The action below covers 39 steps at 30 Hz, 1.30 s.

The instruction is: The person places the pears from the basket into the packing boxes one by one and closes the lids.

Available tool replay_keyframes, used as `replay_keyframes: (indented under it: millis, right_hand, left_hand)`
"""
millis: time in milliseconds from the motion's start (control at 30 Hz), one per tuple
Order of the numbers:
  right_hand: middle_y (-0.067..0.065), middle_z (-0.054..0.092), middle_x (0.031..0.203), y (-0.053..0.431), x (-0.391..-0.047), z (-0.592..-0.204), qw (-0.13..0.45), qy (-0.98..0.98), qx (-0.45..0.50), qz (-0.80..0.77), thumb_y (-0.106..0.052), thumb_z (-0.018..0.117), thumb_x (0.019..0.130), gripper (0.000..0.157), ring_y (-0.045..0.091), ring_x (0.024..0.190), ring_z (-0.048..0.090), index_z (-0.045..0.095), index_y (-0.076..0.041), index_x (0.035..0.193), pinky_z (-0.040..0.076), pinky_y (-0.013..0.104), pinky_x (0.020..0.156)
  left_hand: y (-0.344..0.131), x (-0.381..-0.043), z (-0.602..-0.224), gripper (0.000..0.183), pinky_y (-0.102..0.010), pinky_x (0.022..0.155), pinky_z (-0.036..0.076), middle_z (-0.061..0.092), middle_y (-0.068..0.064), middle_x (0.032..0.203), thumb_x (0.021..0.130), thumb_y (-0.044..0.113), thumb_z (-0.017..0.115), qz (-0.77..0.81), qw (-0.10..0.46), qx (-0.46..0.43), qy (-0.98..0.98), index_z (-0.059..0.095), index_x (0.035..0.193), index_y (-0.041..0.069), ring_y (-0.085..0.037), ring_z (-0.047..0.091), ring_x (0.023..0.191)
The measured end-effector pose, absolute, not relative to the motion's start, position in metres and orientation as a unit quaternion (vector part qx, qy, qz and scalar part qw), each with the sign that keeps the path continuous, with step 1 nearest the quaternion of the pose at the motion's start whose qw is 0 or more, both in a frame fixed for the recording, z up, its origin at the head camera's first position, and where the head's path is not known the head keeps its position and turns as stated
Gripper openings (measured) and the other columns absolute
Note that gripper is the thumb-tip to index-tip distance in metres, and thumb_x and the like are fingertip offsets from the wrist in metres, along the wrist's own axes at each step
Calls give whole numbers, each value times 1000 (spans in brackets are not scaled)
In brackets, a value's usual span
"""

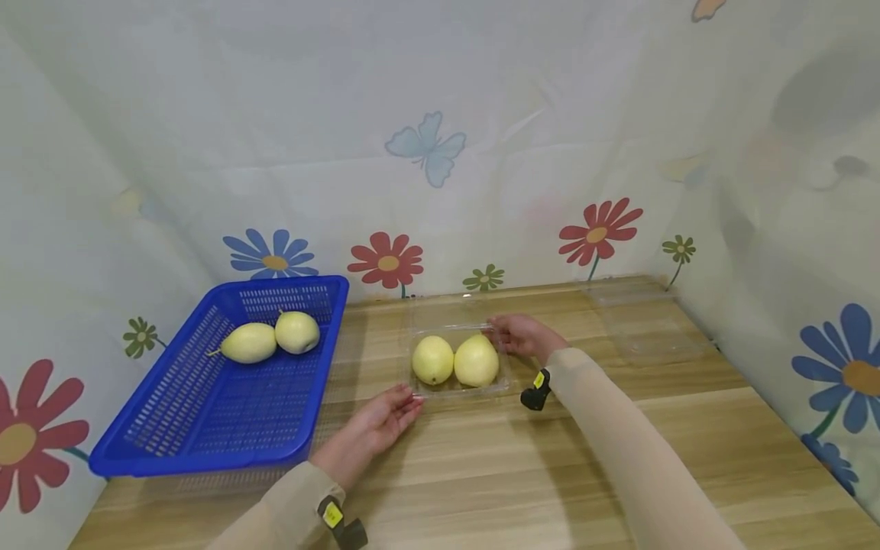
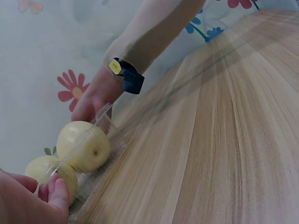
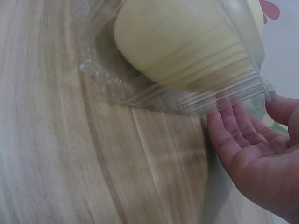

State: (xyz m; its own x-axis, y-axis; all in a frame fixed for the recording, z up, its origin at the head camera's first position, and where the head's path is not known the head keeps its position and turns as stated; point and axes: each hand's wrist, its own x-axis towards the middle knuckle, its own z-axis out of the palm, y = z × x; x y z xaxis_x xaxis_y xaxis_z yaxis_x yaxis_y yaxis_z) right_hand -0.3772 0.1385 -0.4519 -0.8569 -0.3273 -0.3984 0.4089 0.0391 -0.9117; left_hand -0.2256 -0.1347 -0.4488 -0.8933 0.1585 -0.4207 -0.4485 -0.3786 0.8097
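A clear plastic clamshell box (image 1: 467, 393) stands on the wooden table with two pale yellow pears, the left pear (image 1: 433, 360) and the right pear (image 1: 477, 360), side by side in it. Its see-through lid (image 1: 447, 308) is folded back toward the wall. My left hand (image 1: 381, 422) pinches the rim at the near left corner, thumb and fingers on either side of it. At the far right corner my right hand (image 1: 524, 336) grips the box, its thumb (image 3: 282, 108) on the rim and its fingers (image 3: 233, 128) against the ribbed side wall.
On the left sits a blue plastic basket (image 1: 254, 420) holding two more pears (image 1: 249, 343). Another clear plastic box (image 1: 649, 325) lies at the back right of the table (image 1: 495, 473). Behind the table hangs a flower-printed cloth (image 1: 481, 198).
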Motion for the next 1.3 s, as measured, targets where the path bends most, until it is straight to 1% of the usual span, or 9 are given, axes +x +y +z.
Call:
replay_keyframes:
  millis: [267,333,400,533,633,700,867,933,1300]
  right_hand:
    - [-8,69,98,138,-378,-451,260,659,8,-706,-14,37,112,57,0,81,64,16,-3,164,49,15,63]
    - [2,71,119,138,-379,-451,254,660,2,-707,-14,38,112,58,0,83,64,15,-6,164,50,16,65]
    - [11,60,144,138,-379,-450,249,669,-6,-700,-13,38,111,58,1,86,62,15,-8,165,48,16,68]
    - [12,29,169,138,-380,-450,234,694,-20,-681,-12,39,111,57,17,124,60,19,-13,164,47,18,79]
    - [14,29,169,138,-379,-450,221,696,-25,-683,-8,40,110,56,34,148,44,22,-12,164,51,22,90]
    - [15,29,168,138,-378,-450,212,693,-31,-689,-6,40,109,56,40,151,37,23,-10,163,53,22,92]
    - [18,31,167,137,-376,-450,187,698,-55,-689,-1,40,108,56,38,151,37,24,-5,162,51,12,82]
    - [20,33,165,137,-375,-450,175,704,-60,-686,0,42,108,55,36,149,40,27,-3,160,52,13,87]
    - [30,44,155,140,-367,-440,136,752,-98,-638,8,46,103,45,44,143,47,40,9,148,45,46,119]
  left_hand:
    - [-135,-225,-448,25,-22,94,59,65,-1,88,106,-1,44,819,182,-136,527,44,131,-5,-6,67,83]
    - [-135,-225,-448,24,-24,99,58,65,-1,89,106,-1,43,818,180,-138,529,45,130,-4,-6,66,83]
    - [-135,-226,-448,24,-27,104,56,65,-1,90,106,-1,43,816,180,-139,531,45,129,-4,-6,66,84]
    - [-135,-227,-449,28,-26,102,57,65,-2,91,106,-1,43,816,179,-138,532,43,133,-5,-7,66,84]
    - [-135,-226,-450,36,-22,93,59,65,-2,91,105,-1,45,816,177,-138,533,39,140,-8,-7,66,84]
    - [-135,-226,-450,40,-20,89,59,65,-2,91,105,-1,45,815,176,-139,535,36,143,-10,-7,66,84]
    - [-135,-226,-450,45,-19,87,59,66,0,89,106,0,44,810,173,-142,542,31,148,-11,-5,66,83]
    - [-135,-226,-450,45,-19,87,59,66,0,88,106,0,44,810,171,-142,543,32,147,-11,-5,67,83]
    - [-136,-226,-452,26,-19,85,61,69,0,81,105,-3,44,819,168,-144,529,44,130,-7,-7,70,78]
